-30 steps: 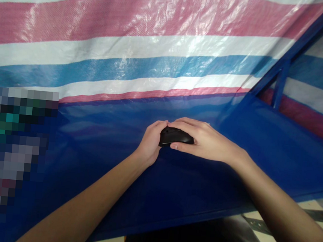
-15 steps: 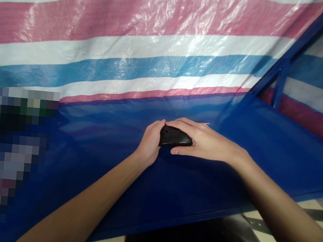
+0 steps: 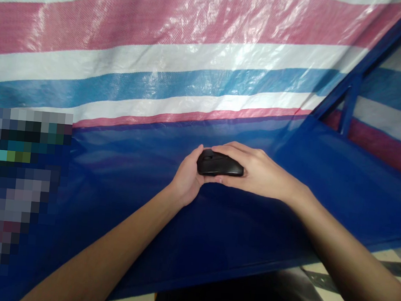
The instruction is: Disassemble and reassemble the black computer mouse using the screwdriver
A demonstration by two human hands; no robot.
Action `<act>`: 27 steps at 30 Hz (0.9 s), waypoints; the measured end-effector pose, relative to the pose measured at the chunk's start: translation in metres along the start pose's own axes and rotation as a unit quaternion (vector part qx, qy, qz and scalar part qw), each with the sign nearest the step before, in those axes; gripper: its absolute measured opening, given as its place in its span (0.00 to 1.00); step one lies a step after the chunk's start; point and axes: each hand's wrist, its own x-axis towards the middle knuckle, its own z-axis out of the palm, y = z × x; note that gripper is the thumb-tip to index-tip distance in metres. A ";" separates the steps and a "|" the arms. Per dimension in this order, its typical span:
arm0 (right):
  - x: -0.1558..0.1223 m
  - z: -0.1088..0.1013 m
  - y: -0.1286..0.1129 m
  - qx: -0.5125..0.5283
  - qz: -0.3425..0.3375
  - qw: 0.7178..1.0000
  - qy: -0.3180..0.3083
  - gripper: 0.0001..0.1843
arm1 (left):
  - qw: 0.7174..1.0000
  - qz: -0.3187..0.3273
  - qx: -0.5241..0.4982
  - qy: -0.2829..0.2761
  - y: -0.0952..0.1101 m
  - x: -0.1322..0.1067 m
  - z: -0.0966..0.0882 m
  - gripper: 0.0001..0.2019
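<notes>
Here, mouse (image 3: 220,166) between left hand (image 3: 185,183), right hand (image 3: 262,177)

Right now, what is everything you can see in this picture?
mouse: one, black, gripped between both hands over the blue surface
table surface: one, deep blue and glossy, across the middle of the view
striped sheet: one, pink, white and light blue bands, hanging behind the surface
frame bars: two seen, blue, a slanted one and a short upright at the right
blurred patch: one, mixed colours, at the left; contents cannot be told
dark object: one, black, below the near edge; too dim to identify
floor: pale, at the bottom right
left hand: one, bare, on the mouse's left end
right hand: one, bare, wrapped over the mouse's right side
</notes>
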 end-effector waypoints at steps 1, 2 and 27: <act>0.000 0.000 0.000 0.000 0.000 1.000 -0.002 0.27 | 1.000 0.001 0.000 -0.002 0.000 0.000 0.000 0.13; 0.000 0.000 0.000 0.001 0.000 1.000 -0.005 0.27 | 1.000 0.001 0.003 -0.004 -0.001 0.000 -0.001 0.13; 0.001 0.001 -0.004 0.018 -0.001 1.000 -0.009 0.26 | 1.000 0.014 -0.002 0.022 -0.005 0.003 -0.002 0.11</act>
